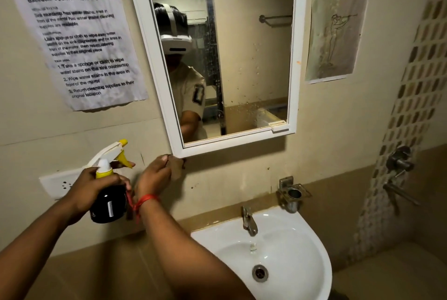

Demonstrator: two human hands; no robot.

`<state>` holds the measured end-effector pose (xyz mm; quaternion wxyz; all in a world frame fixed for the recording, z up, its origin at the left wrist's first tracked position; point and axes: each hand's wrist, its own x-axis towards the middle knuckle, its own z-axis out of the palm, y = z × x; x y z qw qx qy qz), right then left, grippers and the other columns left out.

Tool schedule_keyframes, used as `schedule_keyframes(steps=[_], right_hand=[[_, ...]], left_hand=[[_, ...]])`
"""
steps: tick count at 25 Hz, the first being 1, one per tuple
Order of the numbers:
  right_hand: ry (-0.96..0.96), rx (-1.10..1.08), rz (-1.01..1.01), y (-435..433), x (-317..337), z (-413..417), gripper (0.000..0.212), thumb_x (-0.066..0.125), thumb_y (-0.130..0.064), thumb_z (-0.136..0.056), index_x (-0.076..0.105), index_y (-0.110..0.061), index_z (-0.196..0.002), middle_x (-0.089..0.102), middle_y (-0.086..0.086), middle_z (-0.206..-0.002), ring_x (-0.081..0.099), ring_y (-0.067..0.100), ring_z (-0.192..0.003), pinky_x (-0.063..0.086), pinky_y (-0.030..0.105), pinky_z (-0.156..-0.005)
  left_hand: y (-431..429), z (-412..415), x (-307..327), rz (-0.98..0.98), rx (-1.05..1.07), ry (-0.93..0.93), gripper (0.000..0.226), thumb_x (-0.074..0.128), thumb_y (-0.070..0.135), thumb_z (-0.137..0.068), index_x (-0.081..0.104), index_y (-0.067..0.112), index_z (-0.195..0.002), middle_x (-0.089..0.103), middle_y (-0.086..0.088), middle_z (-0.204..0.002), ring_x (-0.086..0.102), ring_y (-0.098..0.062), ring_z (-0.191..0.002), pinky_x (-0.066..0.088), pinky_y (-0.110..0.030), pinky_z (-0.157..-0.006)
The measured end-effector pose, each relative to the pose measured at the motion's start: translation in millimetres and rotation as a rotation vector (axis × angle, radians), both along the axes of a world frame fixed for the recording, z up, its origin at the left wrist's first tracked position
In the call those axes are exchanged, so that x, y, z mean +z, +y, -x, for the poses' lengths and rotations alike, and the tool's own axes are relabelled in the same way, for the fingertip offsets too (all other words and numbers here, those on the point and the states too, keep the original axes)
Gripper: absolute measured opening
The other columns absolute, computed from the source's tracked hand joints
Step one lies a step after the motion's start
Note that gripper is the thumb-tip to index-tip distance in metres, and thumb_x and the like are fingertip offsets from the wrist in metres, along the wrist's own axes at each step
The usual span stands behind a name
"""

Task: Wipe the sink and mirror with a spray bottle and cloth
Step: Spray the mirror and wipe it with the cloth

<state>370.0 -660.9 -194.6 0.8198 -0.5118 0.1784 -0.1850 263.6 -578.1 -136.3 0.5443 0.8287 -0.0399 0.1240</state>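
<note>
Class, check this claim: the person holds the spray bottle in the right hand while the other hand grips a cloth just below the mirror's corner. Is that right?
Not quite. The head view shows the spray bottle in the left hand; the right hand grips the cloth below the mirror's corner.

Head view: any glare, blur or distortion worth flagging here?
Head view: dim, warm light; a ceiling lamp glares in the mirror; wide-angle bending tilts its frame; the notice text is partly smeared; the sink is bright with soft highlights.
</note>
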Motion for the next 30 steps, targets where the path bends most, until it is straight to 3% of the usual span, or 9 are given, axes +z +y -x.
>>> schedule_keyframes(steps=[3,7,9,12,14,18,21,24,30], right_hand=[[0.012,0.096,-0.066,-15,9,7,0.038,0.045,-0.027,-0.102,0.064,0.003,-0.115,0.07,0.012,-0.109,0.066,0.024,-0.098,0.049,0.025,-0.088],[0.03,-0.024,-0.087,-77,16,-1,0.038,0.049,-0.029,-0.102,0.065,0.005,-0.11,0.07,0.025,-0.111,0.067,0.037,-0.105,0.052,0.033,-0.087],[0.049,-0.079,-0.12,-110,20,-14,0.036,0.047,-0.027,-0.104,0.064,0.004,-0.112,0.07,0.024,-0.114,0.067,0.036,-0.105,0.048,0.027,-0.081],[0.085,-0.176,-0.213,-171,30,-45,0.035,0.049,-0.035,-0.101,0.064,-0.004,-0.106,0.073,0.017,-0.106,0.072,0.032,-0.091,0.061,0.032,-0.073],[0.108,-0.211,-0.218,-212,36,-63,0.033,0.05,-0.034,-0.101,0.065,-0.005,-0.101,0.073,0.008,-0.096,0.071,0.026,-0.079,0.057,0.02,-0.051],[0.032,-0.278,-0.172,-286,36,-61,0.018,0.056,-0.019,-0.1,0.068,-0.006,-0.1,0.068,0.005,-0.091,0.063,0.022,-0.073,0.042,0.003,-0.044],[0.017,-0.163,0.048,-310,2,-70,0.025,0.056,-0.02,-0.1,0.071,0.0,-0.105,0.072,0.012,-0.097,0.067,0.026,-0.089,0.043,0.011,-0.067],[-0.002,-0.178,0.021,-345,-6,-85,0.032,0.055,-0.019,-0.101,0.071,0.009,-0.101,0.071,0.019,-0.095,0.06,0.024,-0.083,0.038,0.012,-0.051],[-0.051,-0.092,0.195,-394,-11,-110,0.026,0.057,-0.011,-0.099,0.071,0.01,-0.099,0.073,0.026,-0.101,0.067,0.032,-0.092,0.049,0.025,-0.075]], left_hand=[[-2,8,5,-0.036,-0.041,-0.012,0.046,0.072,0.028,-0.066,0.074,0.002,-0.103,0.078,-0.019,-0.091,0.075,-0.033,-0.079,0.055,-0.042,-0.084],[-24,14,5,-0.016,-0.125,-0.025,0.06,0.069,0.035,-0.064,0.07,0.007,-0.117,0.079,-0.011,-0.085,0.074,-0.031,-0.075,0.055,-0.039,-0.081],[-33,11,-1,0.008,-0.163,-0.021,0.062,0.07,0.035,-0.064,0.069,0.008,-0.12,0.078,-0.014,-0.084,0.073,-0.032,-0.074,0.055,-0.04,-0.081],[-50,7,-12,0.018,-0.194,-0.007,0.053,0.071,0.025,-0.069,0.069,0.007,-0.118,0.076,-0.021,-0.082,0.072,-0.033,-0.074,0.054,-0.041,-0.083],[-59,2,-17,0.013,-0.198,-0.003,0.043,0.067,0.017,-0.075,0.069,0.007,-0.118,0.076,-0.022,-0.081,0.072,-0.032,-0.075,0.054,-0.042,-0.083],[-76,-9,-19,-0.011,-0.187,-0.003,0.048,0.071,0.032,-0.068,0.072,0.01,-0.111,0.079,-0.016,-0.084,0.074,-0.033,-0.078,0.057,-0.044,-0.087],[-104,-20,-14,0.021,-0.16,-0.02,0.039,0.072,0.033,-0.065,0.077,0.014,-0.099,0.079,-0.014,-0.081,0.074,-0.027,-0.074,0.057,-0.039,-0.08],[-137,-38,-6,0.023,-0.158,-0.01,0.016,0.072,0.026,-0.069,0.08,0.017,-0.078,0.078,-0.019,-0.077,0.074,-0.024,-0.069,0.058,-0.033,-0.074],[-205,-75,-2,0.038,-0.111,-0.001,0.028,0.072,0.027,-0.061,0.077,0.003,-0.075,0.076,-0.023,-0.077,0.071,-0.032,-0.072,0.057,-0.038,-0.08]])
